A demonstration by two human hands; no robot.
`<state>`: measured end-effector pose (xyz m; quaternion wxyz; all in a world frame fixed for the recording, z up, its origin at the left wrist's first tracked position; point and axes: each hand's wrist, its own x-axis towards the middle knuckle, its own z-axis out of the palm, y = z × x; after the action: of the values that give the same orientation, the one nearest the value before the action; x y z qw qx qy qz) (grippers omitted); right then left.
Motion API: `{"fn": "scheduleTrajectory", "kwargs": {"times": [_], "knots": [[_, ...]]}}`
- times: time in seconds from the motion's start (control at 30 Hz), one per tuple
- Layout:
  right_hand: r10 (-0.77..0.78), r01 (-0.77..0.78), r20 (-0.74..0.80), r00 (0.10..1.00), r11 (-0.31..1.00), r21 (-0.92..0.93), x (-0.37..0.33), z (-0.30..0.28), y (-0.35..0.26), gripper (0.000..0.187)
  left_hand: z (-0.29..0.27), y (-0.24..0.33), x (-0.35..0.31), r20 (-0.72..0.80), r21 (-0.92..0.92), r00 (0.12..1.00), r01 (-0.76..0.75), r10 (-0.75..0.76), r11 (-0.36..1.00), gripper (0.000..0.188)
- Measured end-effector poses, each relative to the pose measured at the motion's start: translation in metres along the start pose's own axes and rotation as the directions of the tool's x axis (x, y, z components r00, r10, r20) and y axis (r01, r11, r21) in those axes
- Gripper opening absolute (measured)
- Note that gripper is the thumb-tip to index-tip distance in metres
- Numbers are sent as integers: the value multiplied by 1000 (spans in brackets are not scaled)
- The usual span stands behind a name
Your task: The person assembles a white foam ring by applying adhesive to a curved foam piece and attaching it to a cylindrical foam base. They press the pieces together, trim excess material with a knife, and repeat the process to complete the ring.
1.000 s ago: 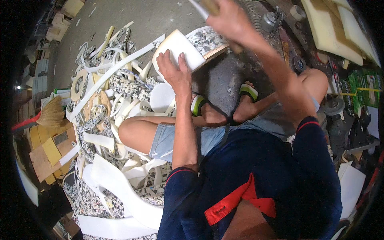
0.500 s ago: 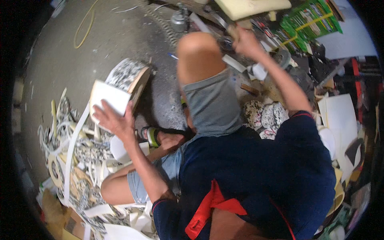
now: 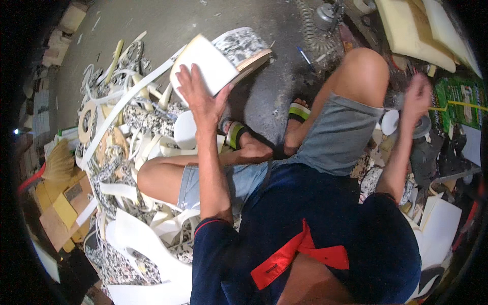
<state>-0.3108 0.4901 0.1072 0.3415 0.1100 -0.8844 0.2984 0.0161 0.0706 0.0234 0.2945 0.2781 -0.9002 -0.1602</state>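
My left hand (image 3: 201, 101) lies with fingers spread on a white foam piece (image 3: 211, 66). That piece covers the near end of a curved block with black-and-white speckled foam (image 3: 244, 46) on top and a tan, wood-like edge. A long white strip (image 3: 122, 101) trails from the block toward the lower left. My right hand (image 3: 418, 95) is raised beyond my right knee, near a green package (image 3: 460, 104). Motion smears its fingers, so I cannot make out whether it holds anything.
Foam offcuts (image 3: 147, 119) heap around my left leg, with a large white sheet (image 3: 147, 244) nearer me. A straw broom (image 3: 59, 161) and cardboard (image 3: 66, 213) lie at far left. Thick yellowish foam slabs (image 3: 414, 35), a metal cup-like container (image 3: 325, 18) and a coiled hose (image 3: 312, 30) are at upper right.
The view has swung to the right. My right hand has drawn back from the tools by the foam slab toward me. My left hand stays on the white foam piece.
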Motion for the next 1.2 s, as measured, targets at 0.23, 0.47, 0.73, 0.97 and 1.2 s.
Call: {"fn": "scheduleTrajectory", "kwargs": {"times": [0.23,0.47,0.73,0.97,1.2], "knots": [[-551,125,449,703,717,685,-67,53,-254,23,-2,10,-1,-11,-31,1000,19,-19,999,109],[-348,-29,777,525,905,425,-148,104,-325,39,2,8,-7,-37,-56,999,21,-23,998,111],[-296,-124,740,603,882,454,-162,105,-338,36,4,8,-10,-16,-48,1000,23,-24,999,115],[-295,-99,831,472,919,383,-144,104,-338,29,4,10,-10,-34,-64,998,60,-62,996,116],[-266,-169,856,443,913,371,-142,111,-333,24,5,14,-9,-14,-39,998,57,-58,998,117]]}}
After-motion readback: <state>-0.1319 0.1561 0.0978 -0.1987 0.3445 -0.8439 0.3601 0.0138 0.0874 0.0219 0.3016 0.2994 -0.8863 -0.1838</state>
